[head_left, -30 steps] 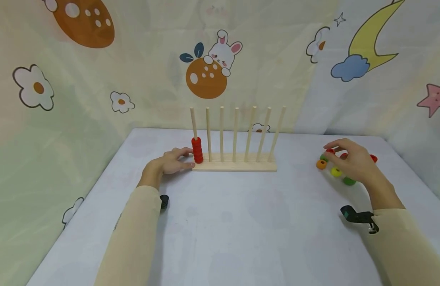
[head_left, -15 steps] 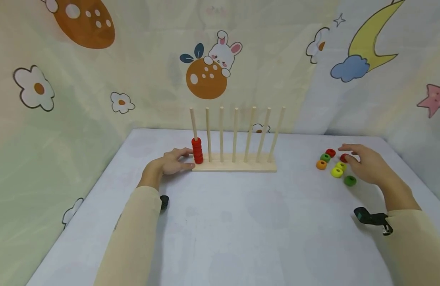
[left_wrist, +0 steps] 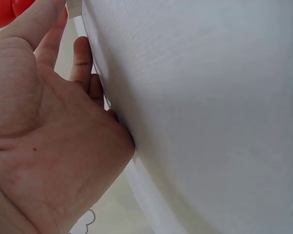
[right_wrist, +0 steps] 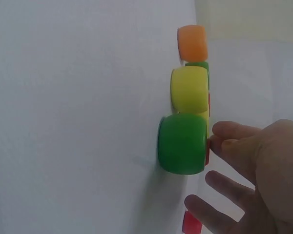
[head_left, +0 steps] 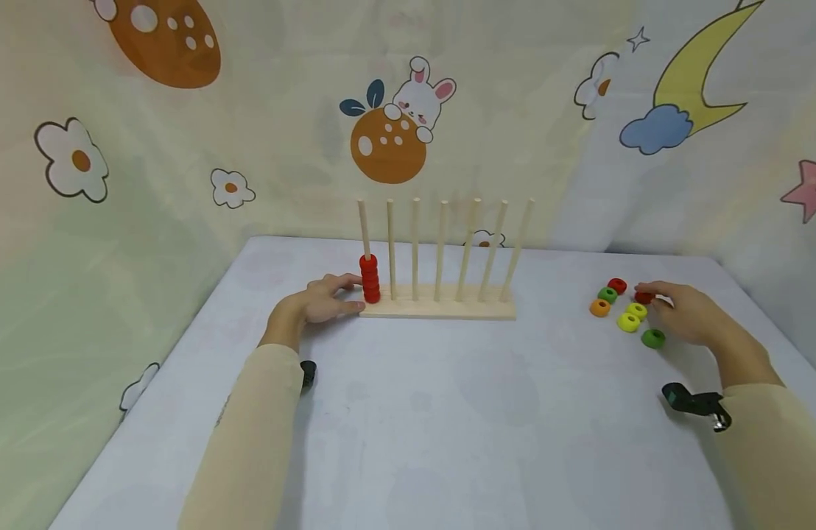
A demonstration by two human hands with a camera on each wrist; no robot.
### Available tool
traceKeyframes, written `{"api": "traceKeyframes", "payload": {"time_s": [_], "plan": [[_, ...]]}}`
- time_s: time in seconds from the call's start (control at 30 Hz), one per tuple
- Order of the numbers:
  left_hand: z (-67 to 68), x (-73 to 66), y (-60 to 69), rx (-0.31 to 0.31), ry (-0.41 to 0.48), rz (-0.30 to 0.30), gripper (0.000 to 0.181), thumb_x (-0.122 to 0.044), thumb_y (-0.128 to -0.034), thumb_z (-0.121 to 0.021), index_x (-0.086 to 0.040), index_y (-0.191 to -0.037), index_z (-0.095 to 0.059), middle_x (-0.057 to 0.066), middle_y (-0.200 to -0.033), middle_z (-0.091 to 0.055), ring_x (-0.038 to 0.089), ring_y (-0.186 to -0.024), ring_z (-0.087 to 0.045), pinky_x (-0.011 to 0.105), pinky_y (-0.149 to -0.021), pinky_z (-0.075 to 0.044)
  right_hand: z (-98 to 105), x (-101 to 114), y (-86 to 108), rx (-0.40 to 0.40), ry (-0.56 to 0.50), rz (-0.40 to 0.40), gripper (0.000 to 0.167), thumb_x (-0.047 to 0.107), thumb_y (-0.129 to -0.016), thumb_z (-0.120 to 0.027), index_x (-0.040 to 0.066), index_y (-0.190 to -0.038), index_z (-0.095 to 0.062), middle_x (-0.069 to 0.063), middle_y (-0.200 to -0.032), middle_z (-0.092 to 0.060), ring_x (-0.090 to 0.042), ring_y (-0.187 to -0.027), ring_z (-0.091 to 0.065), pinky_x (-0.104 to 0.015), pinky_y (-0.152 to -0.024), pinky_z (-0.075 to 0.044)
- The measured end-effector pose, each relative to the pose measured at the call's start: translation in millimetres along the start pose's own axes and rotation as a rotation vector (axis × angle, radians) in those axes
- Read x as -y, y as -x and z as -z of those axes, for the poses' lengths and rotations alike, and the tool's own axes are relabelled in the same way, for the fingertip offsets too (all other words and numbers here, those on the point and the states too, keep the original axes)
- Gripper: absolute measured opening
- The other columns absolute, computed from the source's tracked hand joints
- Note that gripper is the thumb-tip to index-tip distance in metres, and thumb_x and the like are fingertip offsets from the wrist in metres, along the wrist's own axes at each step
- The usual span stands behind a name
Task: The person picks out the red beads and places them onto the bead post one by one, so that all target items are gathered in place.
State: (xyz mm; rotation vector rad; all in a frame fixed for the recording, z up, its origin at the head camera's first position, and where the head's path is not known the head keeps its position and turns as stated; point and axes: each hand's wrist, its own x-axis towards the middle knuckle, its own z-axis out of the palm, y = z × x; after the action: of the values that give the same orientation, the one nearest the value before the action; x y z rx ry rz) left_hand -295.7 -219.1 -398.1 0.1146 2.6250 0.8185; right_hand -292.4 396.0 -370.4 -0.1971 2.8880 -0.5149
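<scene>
We face a pale cloth backdrop [head_left: 282,110] printed with flowers, a rabbit and a moon, above a white counter [head_left: 414,412]. Left of the middle of the frame, we see the left hand [head_left: 320,302], its grip spread, thumb and forefinger at the left end of a wooden rack [head_left: 441,308] standing near the centre. The leftmost of its seven pegs carries a stack of red beads [head_left: 370,280]. Towards the right of the frame we make out an orange bead [head_left: 599,311], a light green bead [head_left: 605,297], a back red bead [head_left: 616,289], two yellow beads [head_left: 624,325] and a dark green bead [head_left: 653,343]. Farther right, the right hand [head_left: 691,316] has its grip pinching a red bead [head_left: 643,298], partly hidden in our right wrist view.
</scene>
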Motion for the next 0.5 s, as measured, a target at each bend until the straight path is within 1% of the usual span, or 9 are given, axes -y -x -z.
{"api": "traceKeyframes", "payload": {"time_s": [0.07, 0.17, 0.33, 0.43, 0.5], "plan": [[-0.6, 0.7, -0.1, -0.003, 0.001, 0.004, 0.065, -0.053, -0.0937, -0.066, -0.038, -0.152, -0.043, 0.005, -0.157, -0.039, 0.037, -0.146, -0.025, 0.071, -0.112, -0.029, -1, -4, -1.6, 0.008, 0.001, -0.001, 0.047, 0.010, -0.107, -0.035, -0.007, -0.151, -0.036, -0.042, -0.148, -0.032, -0.066, -0.133, -0.026, -0.080, -0.103, -0.029], [0.3, 0.0, -0.7, -0.008, -0.006, 0.010, 0.065, -0.054, -0.0934, -0.065, -0.040, -0.152, -0.043, 0.005, -0.156, -0.039, 0.037, -0.146, -0.026, 0.070, -0.112, -0.030, 0, -7, -2.6, -0.006, 0.014, 0.017, 0.045, 0.010, -0.107, -0.037, -0.011, -0.146, -0.040, -0.043, -0.146, -0.033, -0.065, -0.130, -0.030, -0.079, -0.102, -0.031], [2.2, -1.2, -2.1, -0.007, -0.002, 0.030, 0.063, -0.054, -0.0933, -0.065, -0.042, -0.151, -0.043, 0.004, -0.157, -0.038, 0.036, -0.146, -0.025, 0.070, -0.113, -0.029, 3, -9, -3.1, -0.033, 0.057, 0.064, 0.041, 0.006, -0.104, -0.047, -0.018, -0.136, -0.048, -0.044, -0.136, -0.038, -0.062, -0.123, -0.038, -0.076, -0.102, -0.034], [2.6, -0.6, -2.5, -0.003, 0.001, 0.030, 0.063, -0.053, -0.0932, -0.066, -0.042, -0.151, -0.043, 0.004, -0.157, -0.038, 0.036, -0.147, -0.024, 0.071, -0.113, -0.028, 2, -12, -2.2, -0.027, 0.083, 0.068, 0.040, 0.005, -0.101, -0.053, -0.019, -0.133, -0.051, -0.045, -0.130, -0.038, -0.061, -0.117, -0.039, -0.075, -0.098, -0.039], [2.3, -0.5, -1.8, -0.002, 0.002, 0.026, 0.063, -0.054, -0.0930, -0.065, -0.041, -0.151, -0.044, 0.004, -0.157, -0.038, 0.037, -0.147, -0.024, 0.071, -0.113, -0.028, 0, -14, -1.0, -0.027, 0.105, 0.061, 0.040, 0.004, -0.098, -0.057, -0.018, -0.132, -0.054, -0.045, -0.126, -0.040, -0.059, -0.112, -0.042, -0.073, -0.094, -0.043]]}}
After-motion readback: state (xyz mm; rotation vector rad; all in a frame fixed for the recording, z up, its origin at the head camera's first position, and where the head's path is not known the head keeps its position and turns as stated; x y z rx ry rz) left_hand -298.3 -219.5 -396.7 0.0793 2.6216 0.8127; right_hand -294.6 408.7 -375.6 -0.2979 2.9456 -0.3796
